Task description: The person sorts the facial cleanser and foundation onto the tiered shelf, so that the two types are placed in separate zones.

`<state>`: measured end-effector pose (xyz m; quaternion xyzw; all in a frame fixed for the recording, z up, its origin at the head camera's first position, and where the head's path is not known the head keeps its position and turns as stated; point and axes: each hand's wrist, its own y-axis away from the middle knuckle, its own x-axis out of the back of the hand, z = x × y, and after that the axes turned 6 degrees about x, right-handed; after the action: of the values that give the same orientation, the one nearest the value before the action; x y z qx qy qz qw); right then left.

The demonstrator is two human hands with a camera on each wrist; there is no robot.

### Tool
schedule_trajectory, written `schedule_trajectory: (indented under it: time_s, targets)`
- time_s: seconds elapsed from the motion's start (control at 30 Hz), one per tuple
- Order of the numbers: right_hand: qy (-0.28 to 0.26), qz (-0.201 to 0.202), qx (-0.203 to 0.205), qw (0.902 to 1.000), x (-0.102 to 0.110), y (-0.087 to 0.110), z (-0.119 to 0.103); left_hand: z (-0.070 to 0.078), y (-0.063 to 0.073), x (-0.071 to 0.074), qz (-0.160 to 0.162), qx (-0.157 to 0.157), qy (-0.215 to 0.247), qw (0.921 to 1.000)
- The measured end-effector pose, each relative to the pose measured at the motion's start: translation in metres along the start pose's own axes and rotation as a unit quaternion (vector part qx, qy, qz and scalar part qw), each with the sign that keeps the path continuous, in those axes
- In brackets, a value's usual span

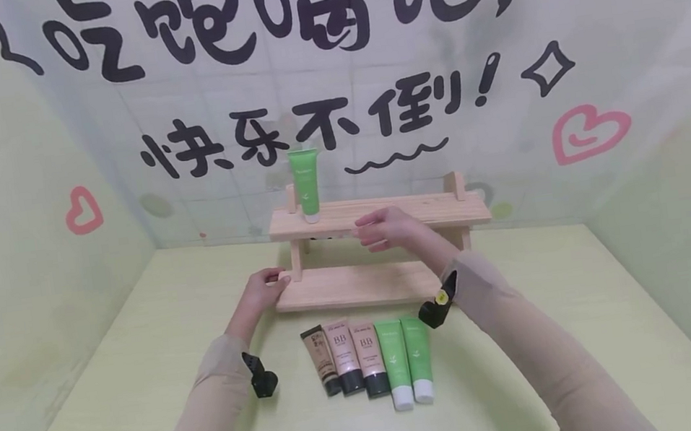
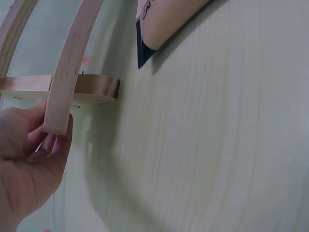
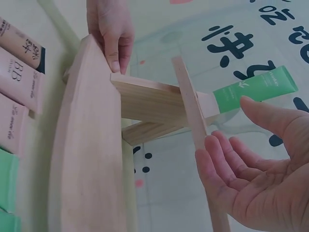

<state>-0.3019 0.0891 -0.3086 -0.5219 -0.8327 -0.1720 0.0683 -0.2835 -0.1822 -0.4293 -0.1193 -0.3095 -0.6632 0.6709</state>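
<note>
My left hand point(image 1: 261, 290) grips the left end of the lower board of a two-tier wooden shelf point(image 1: 355, 285). In the left wrist view, the thumb and fingers lie on opposite sides of that wooden board point(image 2: 65, 89). A green tube point(image 1: 306, 184) stands upright on its white cap near the left end of the upper board. Just right of this tube, my right hand point(image 1: 386, 228) is at the front edge of the upper board, its fingers loosely bent and holding nothing. The right wrist view has the thumb close to the green tube point(image 3: 256, 89).
In front of the shelf, several tubes lie side by side on the pale table point(image 1: 145, 387): a brown tube point(image 1: 321, 358), two pink BB tubes point(image 1: 344, 354) and two green tubes point(image 1: 396, 362). A printed backdrop point(image 1: 199, 198) rises behind the shelf and along both sides.
</note>
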Motion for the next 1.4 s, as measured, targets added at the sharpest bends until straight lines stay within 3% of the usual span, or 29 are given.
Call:
schedule_trajectory:
  time_s: [0.23, 0.67, 1.07, 1.4]
  targets:
    - [-0.004, 0.003, -0.003, 1.0, 0.002, 0.018, 0.019, 0.001, 0.002, -0.001, 0.0, 0.004, -0.002, 1.0]
    - [-0.002, -0.025, -0.002, 0.9997, 0.003, 0.034, 0.053, 0.001, 0.002, -0.001, 0.001, 0.005, -0.008, 1.0]
    - [0.101, -0.034, -0.021, 0.9941, 0.009, 0.056, 0.083, 0.005, 0.002, 0.002, -0.004, 0.01, -0.011, 0.9999]
    - [0.103, -0.047, -0.043, 0.9926, 0.012, 0.071, 0.1, 0.002, -0.003, 0.001, -0.007, 0.023, -0.004, 0.9997]
